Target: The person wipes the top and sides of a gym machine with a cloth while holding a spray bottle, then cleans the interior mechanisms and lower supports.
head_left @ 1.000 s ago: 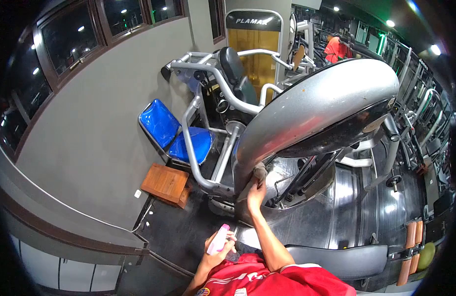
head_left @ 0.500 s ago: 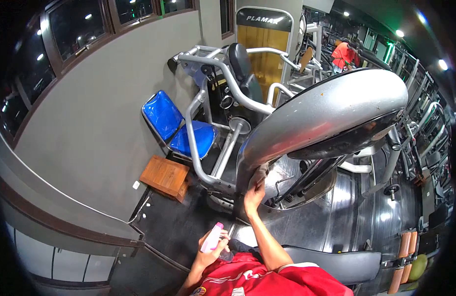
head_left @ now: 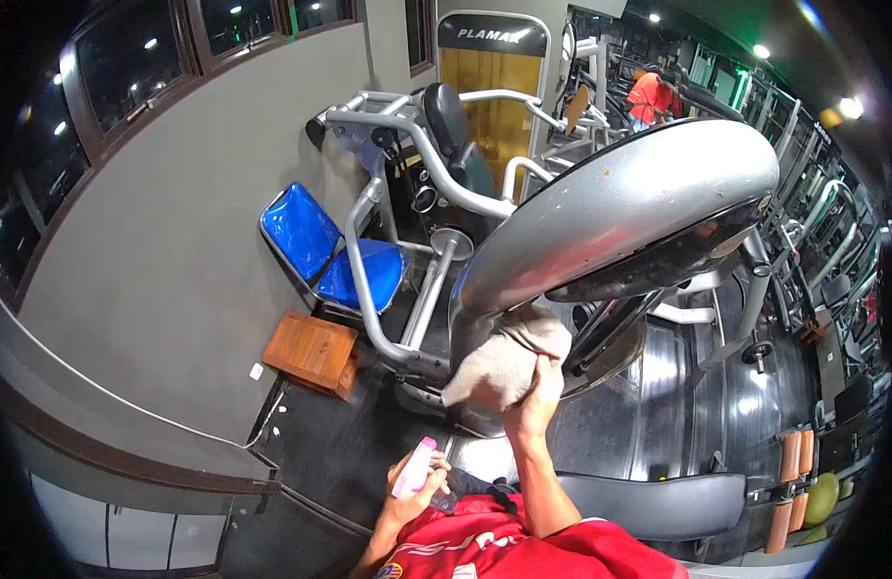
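Note:
My left hand [head_left: 414,487] is closed around a spray bottle with a pink and white trigger head [head_left: 416,468], held low in front of my red shirt. Gripped in my right hand [head_left: 535,403] is a pale beige cloth [head_left: 511,361], spread against the lower part of a gym machine's curved silver column [head_left: 562,227]. The cloth covers part of that column, and some of my right fingers are hidden behind it. A dark panel runs under the column's upper curve.
A blue chair [head_left: 361,273] and a wooden step box [head_left: 311,349] stand left by the grey wall. Behind is another machine with a PLAMAX panel [head_left: 492,77]. A black padded bench [head_left: 649,506] lies close at right. A person in red [head_left: 651,96] is far back.
My right hand has moved slightly right and down, and the cloth, mostly hidden before, now shows spread out. My left hand keeps the spray bottle nearly in place. The view has shifted slightly.

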The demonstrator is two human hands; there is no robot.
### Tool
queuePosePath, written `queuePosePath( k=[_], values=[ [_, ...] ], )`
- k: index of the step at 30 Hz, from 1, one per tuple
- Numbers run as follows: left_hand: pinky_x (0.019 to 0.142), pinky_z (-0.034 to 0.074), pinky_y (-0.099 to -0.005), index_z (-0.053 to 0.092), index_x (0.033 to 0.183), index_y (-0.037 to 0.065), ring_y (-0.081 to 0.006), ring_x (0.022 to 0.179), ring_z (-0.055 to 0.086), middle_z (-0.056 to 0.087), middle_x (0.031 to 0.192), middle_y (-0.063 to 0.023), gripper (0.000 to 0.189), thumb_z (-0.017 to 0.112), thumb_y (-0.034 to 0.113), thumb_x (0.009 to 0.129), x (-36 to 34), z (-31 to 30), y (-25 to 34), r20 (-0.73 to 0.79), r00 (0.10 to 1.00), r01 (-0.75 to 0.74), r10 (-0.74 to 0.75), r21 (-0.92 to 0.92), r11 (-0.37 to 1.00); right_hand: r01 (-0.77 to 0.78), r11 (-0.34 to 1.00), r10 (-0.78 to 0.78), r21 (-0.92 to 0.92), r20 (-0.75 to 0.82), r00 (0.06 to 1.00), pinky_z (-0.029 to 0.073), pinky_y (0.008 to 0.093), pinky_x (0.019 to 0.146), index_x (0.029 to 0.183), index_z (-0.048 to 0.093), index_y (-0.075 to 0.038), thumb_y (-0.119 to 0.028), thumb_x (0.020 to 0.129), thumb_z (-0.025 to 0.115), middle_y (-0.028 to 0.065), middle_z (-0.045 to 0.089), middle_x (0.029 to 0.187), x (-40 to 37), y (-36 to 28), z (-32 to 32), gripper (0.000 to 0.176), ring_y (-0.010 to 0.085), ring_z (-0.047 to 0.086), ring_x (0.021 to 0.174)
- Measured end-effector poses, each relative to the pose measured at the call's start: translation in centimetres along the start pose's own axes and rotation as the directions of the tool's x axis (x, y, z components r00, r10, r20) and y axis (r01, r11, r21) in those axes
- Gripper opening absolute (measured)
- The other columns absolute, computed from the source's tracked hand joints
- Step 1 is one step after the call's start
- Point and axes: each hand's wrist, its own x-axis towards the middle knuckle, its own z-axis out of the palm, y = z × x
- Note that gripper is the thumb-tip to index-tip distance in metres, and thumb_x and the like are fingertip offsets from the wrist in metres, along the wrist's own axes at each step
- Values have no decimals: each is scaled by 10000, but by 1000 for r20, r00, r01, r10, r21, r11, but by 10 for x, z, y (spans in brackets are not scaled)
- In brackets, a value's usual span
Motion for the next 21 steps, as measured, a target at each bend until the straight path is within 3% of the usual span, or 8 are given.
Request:
queuePosePath(
  k=[5, 7, 9, 11, 13, 15, 17, 21],
  values=[
    [557, 523, -263, 545, 1053, -52, -146, 615, 651, 642, 839, -112, 220, 596, 11, 848, -1, -5, -2, 6, 1000, -10, 10, 31, 999, 527, 850, -498, 10, -313, 809, 351, 376, 1013, 1216, 473, 42, -124, 872, 456, 163, 498, 1251, -7, -23, 11, 382, 262, 481, 1165],
    [557, 522, -259, 546, 1052, -52, -144, 615, 650, 642, 838, -111, 218, 594, 10, 849, -2, -6, -2, 0, 1000, -13, 13, 38, 999, 672, 722, -691, -166, -221, 688, 315, 382, 1042, 1240, 454, 53, -121, 839, 468, 167, 463, 1302, 9, -38, 7, 438, 284, 449, 1206],
    [554, 516, -249, 546, 1050, -53, -144, 609, 648, 640, 838, -109, 217, 594, 8, 847, -4, -8, -1, -3, 999, -36, 37, 24, 999, 881, 410, -877, -234, 163, 452, 314, 380, 1041, 1255, 454, 57, -38, 801, 474, 173, 453, 1316, 49, -40, -12, 464, 277, 440, 1218],
    [553, 515, -248, 546, 1050, -52, -145, 606, 647, 638, 839, -108, 217, 594, 7, 846, -6, -8, 2, -11, 999, -30, 31, 32, 999, 788, 492, -803, -369, 157, 575, 324, 372, 1036, 1254, 468, 59, 44, 781, 447, 179, 485, 1294, 67, -50, 17, 473, 266, 452, 1210],
    [551, 513, -247, 547, 1050, -51, -146, 602, 647, 637, 839, -107, 217, 594, 6, 846, -11, -9, 3, -24, 999, -26, 27, 39, 999, 794, 167, -865, -584, 299, 402, 395, 353, 963, 1251, 486, 53, 67, 804, 408, 207, 587, 1159, 65, -40, 32, 454, 321, 563, 1080],
    [550, 513, -251, 546, 1050, -50, -146, 602, 645, 635, 846, -106, 219, 596, 7, 844, -13, -11, 3, -44, 998, -33, 36, 58, 998, 802, 141, -811, -580, 397, 429, 430, 356, 908, 1249, 502, 33, 46, 805, 430, 223, 593, 1132, 57, -18, 21, 449, 340, 597, 1005],
    [549, 512, -252, 552, 1036, -52, -145, 596, 645, 637, 836, -105, 206, 596, 9, 844, -16, -12, 3, -75, 997, -31, 35, 57, 998, 798, 238, -728, -554, 442, 524, 435, 342, 905, 1226, 530, 14, 62, 752, 429, 219, 606, 1088, 38, 7, 18, 488, 308, 599, 996],
    [546, 509, -251, 568, 987, -59, -143, 577, 644, 640, 799, -104, 163, 594, 16, 844, -22, -26, 2, -74, 990, -99, 118, 218, 971, 409, 895, -360, -177, 252, 898, 355, 324, 1005, 1204, 516, 47, 88, 782, 418, 155, 582, 1157, 4, 55, 2, 436, 220, 524, 1114]
  ],
)
